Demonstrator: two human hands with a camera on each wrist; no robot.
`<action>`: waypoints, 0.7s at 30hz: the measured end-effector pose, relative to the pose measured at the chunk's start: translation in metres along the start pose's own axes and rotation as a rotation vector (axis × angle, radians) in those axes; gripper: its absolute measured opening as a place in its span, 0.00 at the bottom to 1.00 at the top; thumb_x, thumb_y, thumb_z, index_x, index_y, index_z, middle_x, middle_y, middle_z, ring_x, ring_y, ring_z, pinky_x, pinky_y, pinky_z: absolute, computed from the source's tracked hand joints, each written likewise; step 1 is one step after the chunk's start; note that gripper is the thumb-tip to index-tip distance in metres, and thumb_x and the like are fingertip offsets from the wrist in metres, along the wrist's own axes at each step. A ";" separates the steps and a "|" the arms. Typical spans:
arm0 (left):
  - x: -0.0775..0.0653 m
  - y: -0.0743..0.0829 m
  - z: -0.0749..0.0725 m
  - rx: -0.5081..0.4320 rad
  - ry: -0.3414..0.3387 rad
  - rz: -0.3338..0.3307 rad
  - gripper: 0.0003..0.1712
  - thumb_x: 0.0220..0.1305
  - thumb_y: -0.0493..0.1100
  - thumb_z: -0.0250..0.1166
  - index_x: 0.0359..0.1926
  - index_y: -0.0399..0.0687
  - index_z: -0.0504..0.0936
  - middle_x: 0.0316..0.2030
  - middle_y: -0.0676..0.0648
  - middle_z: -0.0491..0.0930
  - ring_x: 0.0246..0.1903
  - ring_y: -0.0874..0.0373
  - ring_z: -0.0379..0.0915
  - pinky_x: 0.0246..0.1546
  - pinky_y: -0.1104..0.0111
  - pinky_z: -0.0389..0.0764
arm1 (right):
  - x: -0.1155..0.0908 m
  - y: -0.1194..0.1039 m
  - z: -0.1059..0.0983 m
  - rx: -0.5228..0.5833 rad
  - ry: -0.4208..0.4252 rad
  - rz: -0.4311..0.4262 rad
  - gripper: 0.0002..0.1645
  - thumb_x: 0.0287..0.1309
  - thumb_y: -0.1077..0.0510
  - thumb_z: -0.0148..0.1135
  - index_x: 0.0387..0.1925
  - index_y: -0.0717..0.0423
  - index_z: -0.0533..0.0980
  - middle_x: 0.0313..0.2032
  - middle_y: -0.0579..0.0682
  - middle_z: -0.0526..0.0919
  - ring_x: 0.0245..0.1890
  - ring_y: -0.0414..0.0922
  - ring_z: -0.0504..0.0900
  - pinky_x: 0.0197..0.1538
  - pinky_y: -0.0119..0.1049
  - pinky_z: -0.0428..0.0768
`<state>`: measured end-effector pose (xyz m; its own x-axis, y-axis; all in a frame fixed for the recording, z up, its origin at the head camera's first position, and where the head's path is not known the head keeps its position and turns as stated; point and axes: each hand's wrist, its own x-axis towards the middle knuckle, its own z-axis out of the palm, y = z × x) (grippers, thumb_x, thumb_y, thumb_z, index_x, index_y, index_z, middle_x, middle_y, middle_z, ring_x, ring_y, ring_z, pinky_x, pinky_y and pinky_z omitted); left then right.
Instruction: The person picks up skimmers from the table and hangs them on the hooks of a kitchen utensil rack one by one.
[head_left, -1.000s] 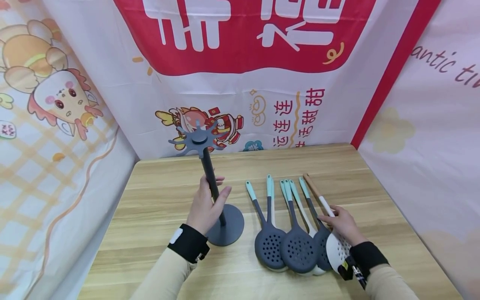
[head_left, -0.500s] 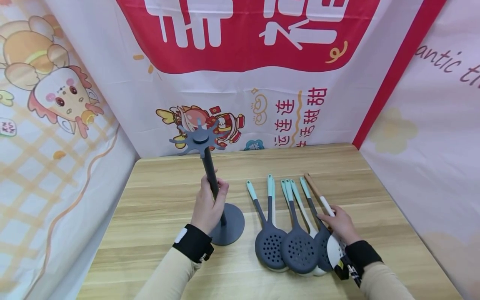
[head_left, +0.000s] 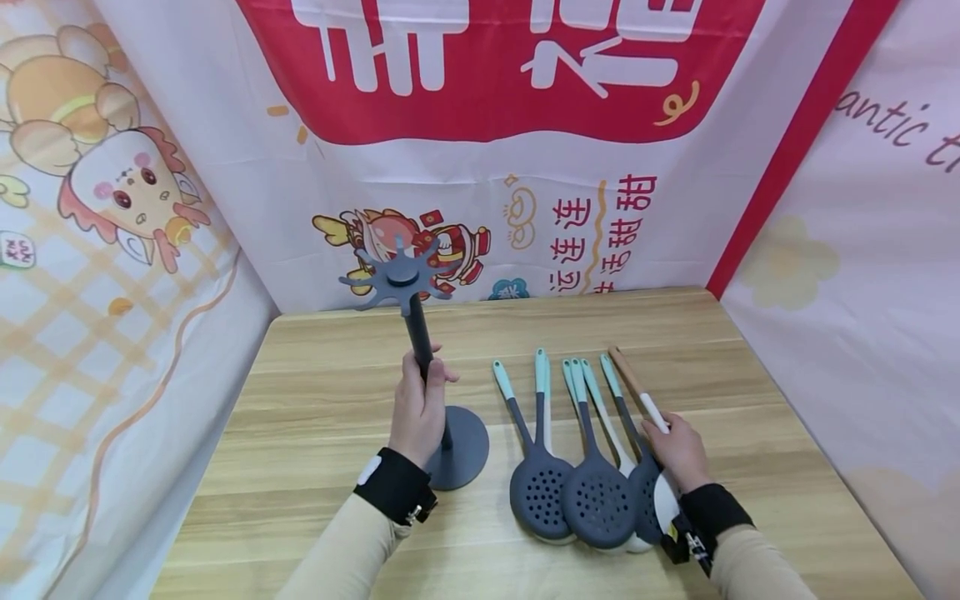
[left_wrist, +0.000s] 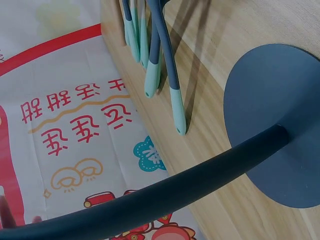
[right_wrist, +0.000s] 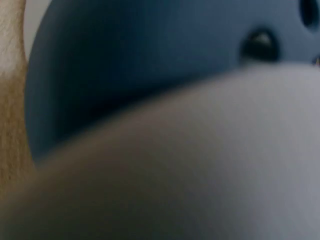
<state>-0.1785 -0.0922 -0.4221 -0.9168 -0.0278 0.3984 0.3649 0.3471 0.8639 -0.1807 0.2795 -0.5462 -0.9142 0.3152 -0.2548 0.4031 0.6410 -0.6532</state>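
My left hand (head_left: pixel 420 412) grips the pole of a dark grey utensil stand (head_left: pixel 462 450), thumb along the near side. The stand is upright on its round base, and its hooked top (head_left: pixel 401 282) is free of utensils. Farther right, my right hand (head_left: pixel 681 450) holds a white skimmer (head_left: pixel 654 412) with a wooden handle end. The hand and wrist strap cover much of its perforated head. Under that head lies a dark grey skimmer (head_left: pixel 645 492); in the right wrist view the white head (right_wrist: pixel 210 170) blurs across the dark one (right_wrist: pixel 125 55).
Several utensils with mint handle ends lie between my hands, including two dark grey skimmers (head_left: pixel 542 496) (head_left: pixel 598 504) that overlap pale ones. The wooden table (head_left: pixel 300 467) meets a printed cloth backdrop (head_left: pixel 480 192) at its far edge, with more cloth at both sides.
My left hand's fingers have come in around the stand's pole, and its wrist has moved slightly right. My right hand and wrist have shifted slightly left over the white skimmer, which stays in place.
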 end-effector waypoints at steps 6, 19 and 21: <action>0.000 -0.001 0.002 -0.001 -0.001 -0.025 0.18 0.80 0.47 0.42 0.61 0.42 0.65 0.32 0.40 0.76 0.30 0.54 0.68 0.35 0.68 0.67 | 0.000 0.003 0.002 -0.035 0.027 0.013 0.31 0.72 0.50 0.47 0.65 0.71 0.66 0.44 0.67 0.78 0.38 0.55 0.77 0.33 0.35 0.70; 0.001 -0.002 0.004 -0.036 0.000 -0.053 0.18 0.80 0.48 0.37 0.49 0.37 0.65 0.31 0.37 0.70 0.32 0.48 0.67 0.34 0.70 0.66 | -0.005 0.003 0.005 -0.027 0.086 0.005 0.31 0.74 0.49 0.46 0.66 0.67 0.67 0.51 0.69 0.78 0.40 0.57 0.78 0.33 0.36 0.69; 0.001 -0.003 0.005 -0.034 0.001 -0.057 0.18 0.80 0.47 0.37 0.49 0.37 0.65 0.31 0.37 0.70 0.32 0.48 0.67 0.34 0.70 0.66 | -0.006 0.003 0.006 -0.020 0.098 0.002 0.30 0.73 0.49 0.47 0.66 0.67 0.67 0.51 0.69 0.79 0.40 0.57 0.78 0.33 0.36 0.69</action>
<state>-0.1815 -0.0888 -0.4254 -0.9361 -0.0478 0.3486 0.3173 0.3133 0.8951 -0.1742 0.2753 -0.5505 -0.9051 0.3828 -0.1851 0.4069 0.6536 -0.6381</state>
